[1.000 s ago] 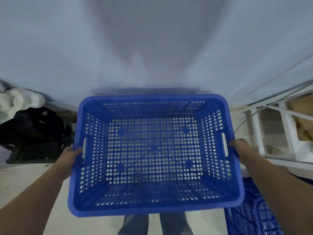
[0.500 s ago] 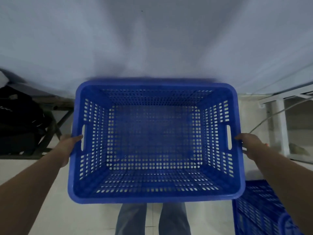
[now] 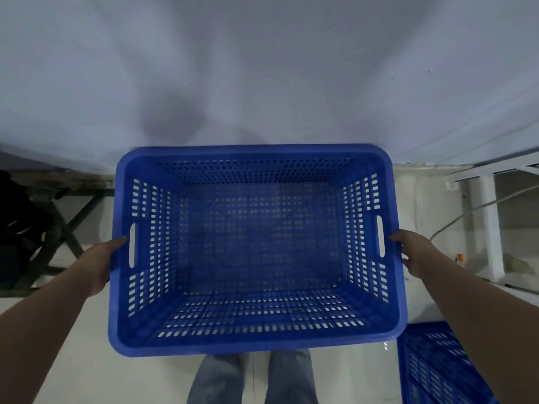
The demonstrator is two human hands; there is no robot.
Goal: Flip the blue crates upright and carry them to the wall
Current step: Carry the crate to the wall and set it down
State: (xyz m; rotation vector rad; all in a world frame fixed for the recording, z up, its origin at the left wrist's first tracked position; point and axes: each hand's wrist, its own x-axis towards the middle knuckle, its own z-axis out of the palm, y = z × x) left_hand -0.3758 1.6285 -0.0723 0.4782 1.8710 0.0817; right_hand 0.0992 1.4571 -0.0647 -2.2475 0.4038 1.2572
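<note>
We hold perforated blue plastic crate [image 3: 256, 249] upright, far rim at pale wall [image 3: 262, 68]. Left hand [image 3: 100, 262] and right hand [image 3: 414, 253] grip side handles (fingers hidden). Second blue crate [image 3: 437, 365] right of ours, orientation unclear, not yet moved.

Dark trestle [image 3: 67, 225], white shelving [image 3: 490, 225]

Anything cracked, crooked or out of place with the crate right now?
Nothing stands out. The blue crate sits upright and empty between the left hand and right hand, roughly level, with no visible damage.
</note>
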